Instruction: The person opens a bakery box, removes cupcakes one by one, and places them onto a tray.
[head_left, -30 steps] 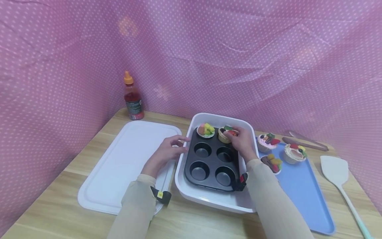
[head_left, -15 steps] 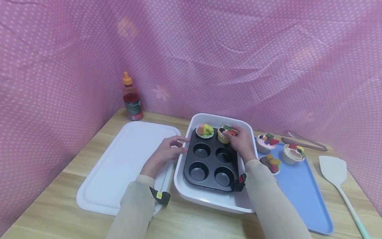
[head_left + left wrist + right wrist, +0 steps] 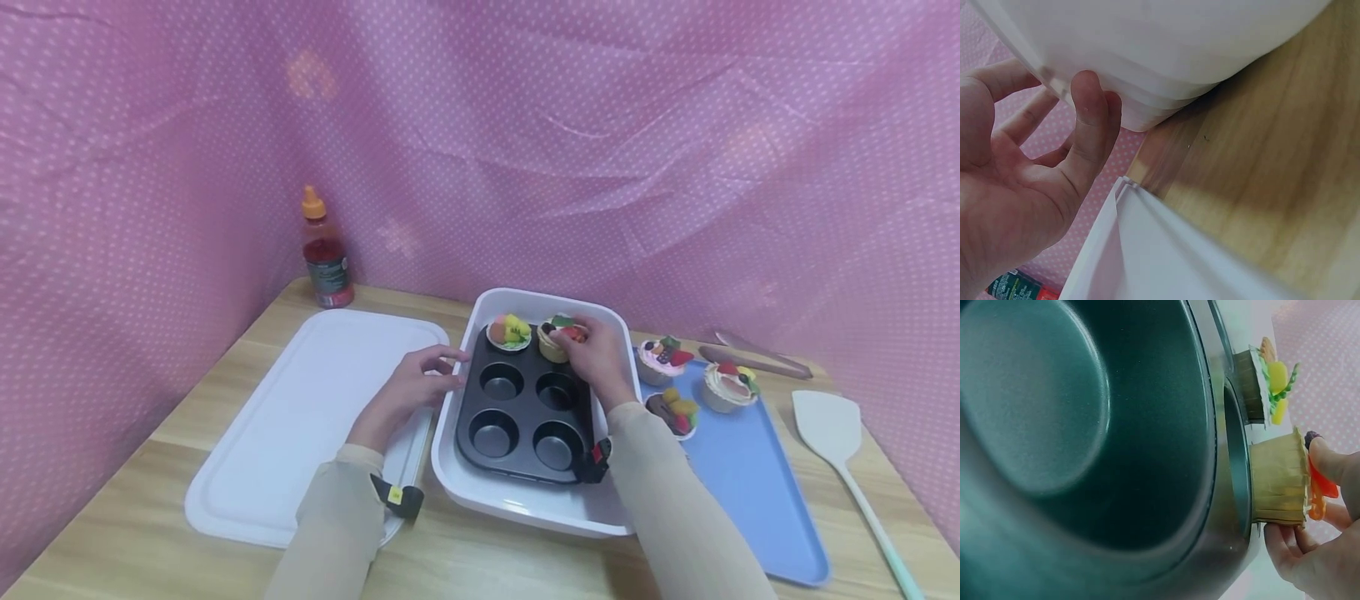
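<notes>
At the tin's [image 3: 529, 388] far right cup, the right hand [image 3: 600, 360] pinches a cake [image 3: 1279, 481] between thumb and fingers, most of its wrapper showing above the opening. A second cake [image 3: 510, 333] sits far left. The left hand [image 3: 411, 385], fingers apart and loosely bent, is at the basin's [image 3: 525, 504] left rim. Three others are on the tray [image 3: 757, 492].
</notes>
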The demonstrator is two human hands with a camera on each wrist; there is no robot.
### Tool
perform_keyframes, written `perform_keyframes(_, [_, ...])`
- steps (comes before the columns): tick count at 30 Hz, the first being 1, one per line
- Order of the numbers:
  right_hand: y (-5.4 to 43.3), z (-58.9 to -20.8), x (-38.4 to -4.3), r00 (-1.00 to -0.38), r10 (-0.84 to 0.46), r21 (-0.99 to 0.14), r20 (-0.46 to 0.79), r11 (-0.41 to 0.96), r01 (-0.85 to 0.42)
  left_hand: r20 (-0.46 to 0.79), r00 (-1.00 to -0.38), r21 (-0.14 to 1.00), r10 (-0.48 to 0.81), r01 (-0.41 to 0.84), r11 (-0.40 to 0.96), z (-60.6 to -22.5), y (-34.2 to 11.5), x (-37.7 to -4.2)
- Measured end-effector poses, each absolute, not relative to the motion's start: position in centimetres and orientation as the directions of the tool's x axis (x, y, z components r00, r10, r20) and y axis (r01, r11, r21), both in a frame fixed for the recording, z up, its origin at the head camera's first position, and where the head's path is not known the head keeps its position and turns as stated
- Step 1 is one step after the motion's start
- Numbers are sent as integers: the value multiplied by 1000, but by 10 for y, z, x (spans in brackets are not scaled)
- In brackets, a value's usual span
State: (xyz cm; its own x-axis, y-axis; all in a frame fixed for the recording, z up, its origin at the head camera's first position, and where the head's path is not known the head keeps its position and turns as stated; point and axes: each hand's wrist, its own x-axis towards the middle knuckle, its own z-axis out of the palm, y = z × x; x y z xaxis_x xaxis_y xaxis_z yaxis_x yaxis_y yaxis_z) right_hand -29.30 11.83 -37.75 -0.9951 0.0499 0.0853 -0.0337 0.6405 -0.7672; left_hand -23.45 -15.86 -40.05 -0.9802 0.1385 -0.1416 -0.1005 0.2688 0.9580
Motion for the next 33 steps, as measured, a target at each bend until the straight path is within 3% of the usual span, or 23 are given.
perform_keyframes(20, [133,-352,-287,-999,49,-826,22,564,10,-120,-981,966,151,-80,244,-402,-159,-234])
perform_keyframes(28, [158,-330,-271,-997,44,-875,-63,478,76,-116,-981,967,155,-76,244,-403,-161,-234])
perform_keyframes(33, [169,-313,-255,-999,21,-875,-49,481,53,-153,-977,957,148,-110,269,-400,-159,-234])
